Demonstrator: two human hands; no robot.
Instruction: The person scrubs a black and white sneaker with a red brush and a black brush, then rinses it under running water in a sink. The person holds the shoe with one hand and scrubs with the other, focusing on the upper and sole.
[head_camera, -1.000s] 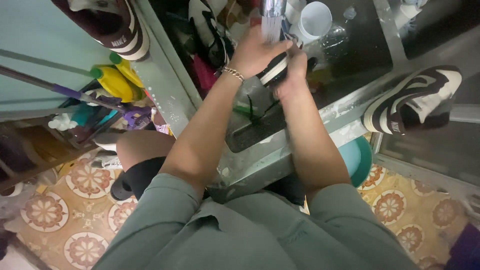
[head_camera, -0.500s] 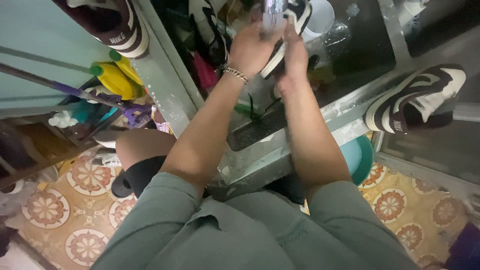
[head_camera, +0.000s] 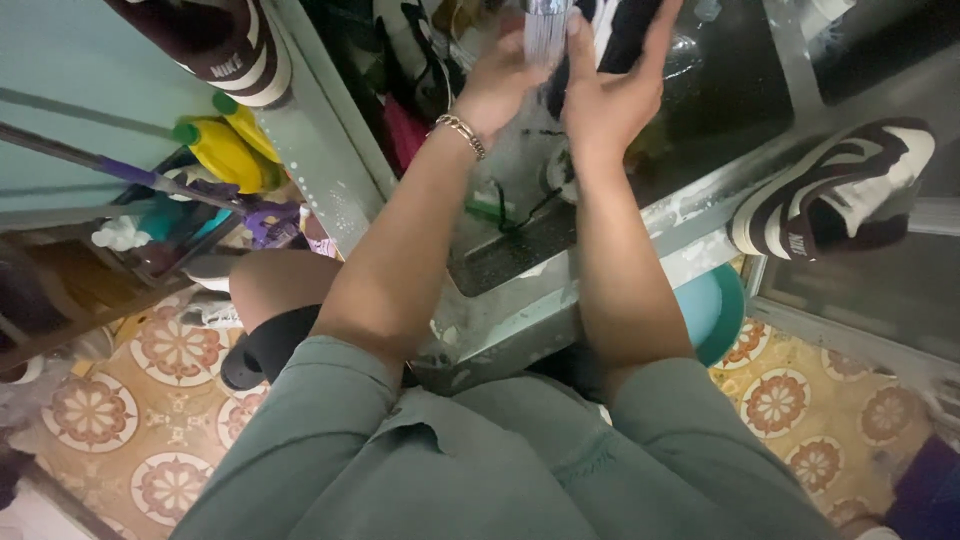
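Both my hands hold a black-and-white sneaker (head_camera: 625, 25) up under the running tap (head_camera: 547, 22) at the top of the view, above the dark sink basin (head_camera: 520, 235). My left hand (head_camera: 497, 85), with a gold bracelet on its wrist, is at the shoe's left side beside the water stream. My right hand (head_camera: 607, 95) is spread against the shoe's underside, fingers pointing up. Most of the shoe is hidden behind my hands and the top edge.
A matching black-and-white sneaker (head_camera: 835, 195) rests on the sink's right ledge; another (head_camera: 215, 50) sits top left. Yellow bottles (head_camera: 225, 150) and a purple-handled tool (head_camera: 130, 175) lie left. A teal basin (head_camera: 715, 315) stands under the sink on patterned floor tiles (head_camera: 150, 400).
My hands have raised the sneaker higher toward the tap, and my right hand has opened flat against it. The white cup at the back is out of view.
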